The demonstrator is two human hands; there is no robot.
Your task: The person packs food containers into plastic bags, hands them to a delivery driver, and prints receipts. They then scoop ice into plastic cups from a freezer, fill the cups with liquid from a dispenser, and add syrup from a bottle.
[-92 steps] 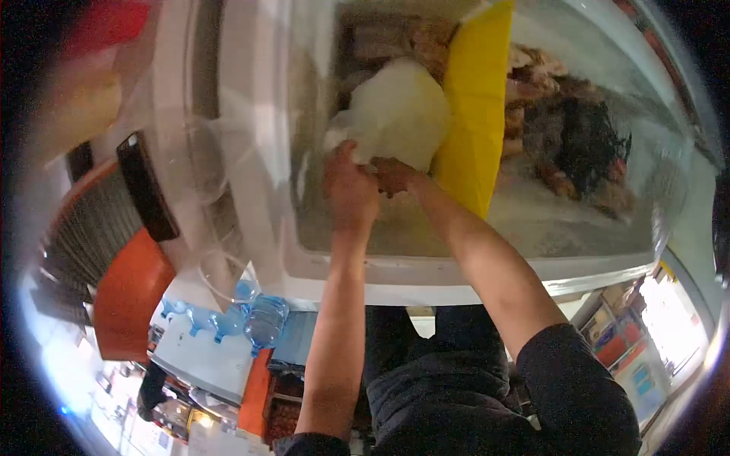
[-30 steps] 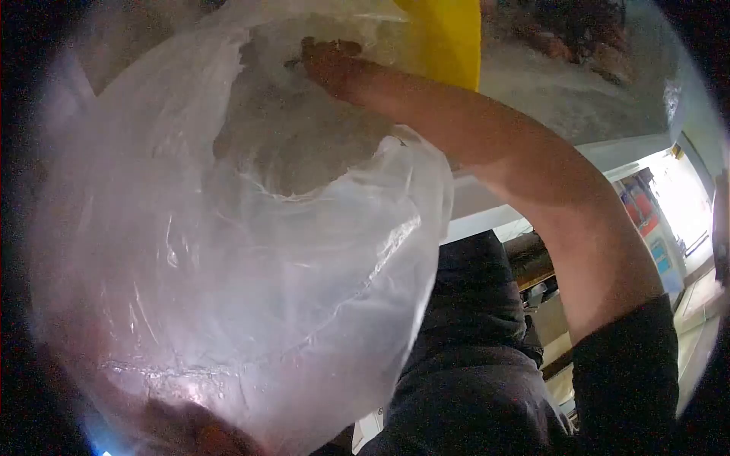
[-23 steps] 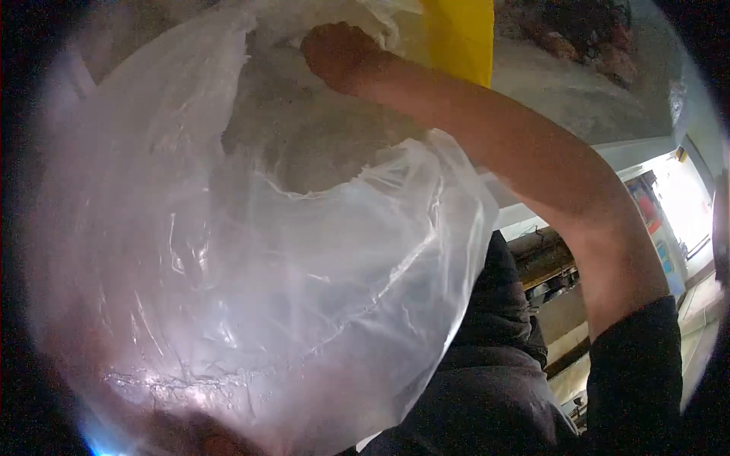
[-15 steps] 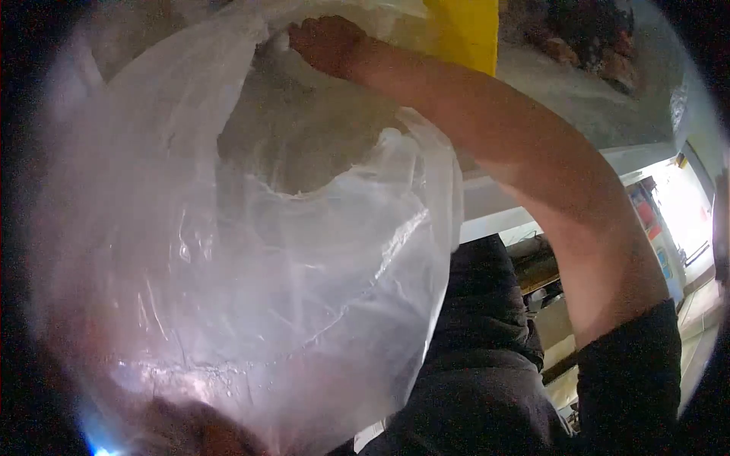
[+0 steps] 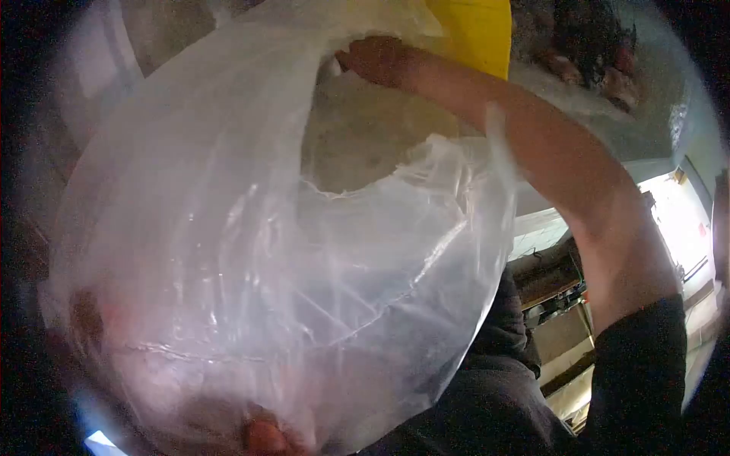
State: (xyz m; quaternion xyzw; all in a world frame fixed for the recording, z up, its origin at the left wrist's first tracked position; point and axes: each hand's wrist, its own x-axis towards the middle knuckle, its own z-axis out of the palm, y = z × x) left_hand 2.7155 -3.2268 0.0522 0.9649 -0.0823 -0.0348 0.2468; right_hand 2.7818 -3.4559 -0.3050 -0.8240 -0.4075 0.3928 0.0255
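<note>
A large clear plastic bag [image 5: 228, 251] fills the left and middle of the view, wrinkled, with a ragged opening near its top. My right hand [image 5: 372, 61] is closed on the bag's edge beside that opening, its arm reaching in from the right. Seen blurred through the plastic at the lower left is my left hand [image 5: 266, 436]; a reddish fingertip shows near the bottom edge, and its other fingers are too hazy to make out. Behind the bag's top stands a yellow panel [image 5: 477, 34].
A grey work surface [image 5: 585, 137] with dark and pinkish lumps [image 5: 601, 72] on it lies at the upper right. Below its edge are shelves with items [image 5: 559, 304]. My dark-clothed lap is at the bottom, and a bright area [image 5: 684, 213] at the far right.
My right hand has moved right and slightly down with the bag's edge. The bag has shifted right, covering more of my lap. A fingertip now shows more clearly at the bottom.
</note>
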